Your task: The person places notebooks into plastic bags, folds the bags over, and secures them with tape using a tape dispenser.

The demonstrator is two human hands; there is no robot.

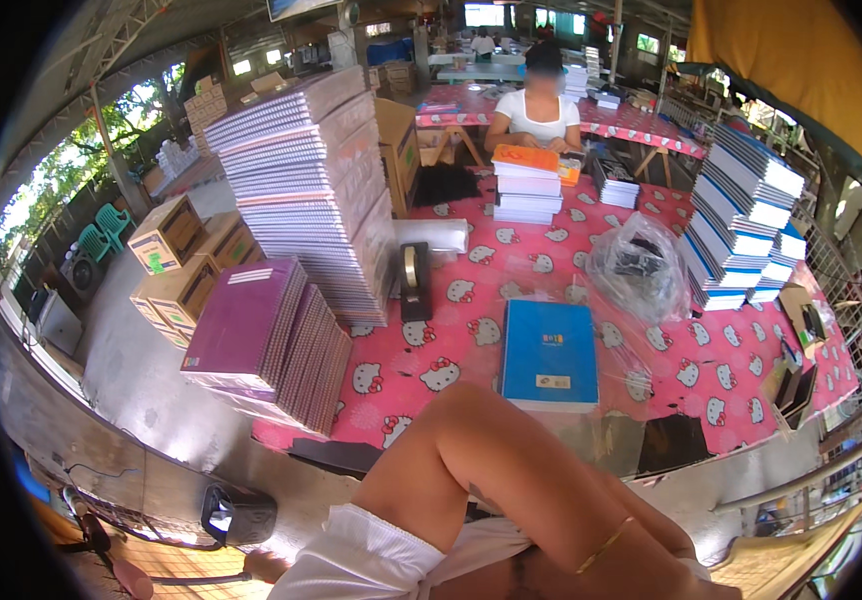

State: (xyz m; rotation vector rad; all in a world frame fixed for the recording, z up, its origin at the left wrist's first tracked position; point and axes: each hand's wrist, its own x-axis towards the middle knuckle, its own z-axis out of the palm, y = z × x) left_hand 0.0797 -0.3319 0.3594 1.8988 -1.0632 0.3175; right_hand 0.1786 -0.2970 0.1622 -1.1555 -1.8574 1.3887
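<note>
My left arm is bent, its elbow raised near the table's front edge, and its forearm with a thin bracelet slants to the lower right. My left hand (673,583) shows only in part at the lower edge; its fingers are hidden. Part of my right arm shows behind that forearm, but my right hand is out of sight. Just beyond my arms, a short stack of blue-covered books (549,350) lies on the pink patterned tablecloth (456,345), with clear plastic beside it. Neither arm touches the books.
Purple spiral notebooks (246,315) and a tall notebook stack (301,190) stand left, near a tape dispenser (414,285). Crumpled plastic (639,265) and blue-edged book stacks (736,225) lie right. Across the table, a person (539,115) sits behind orange-topped books (527,185). Cartons (186,280) stand at left.
</note>
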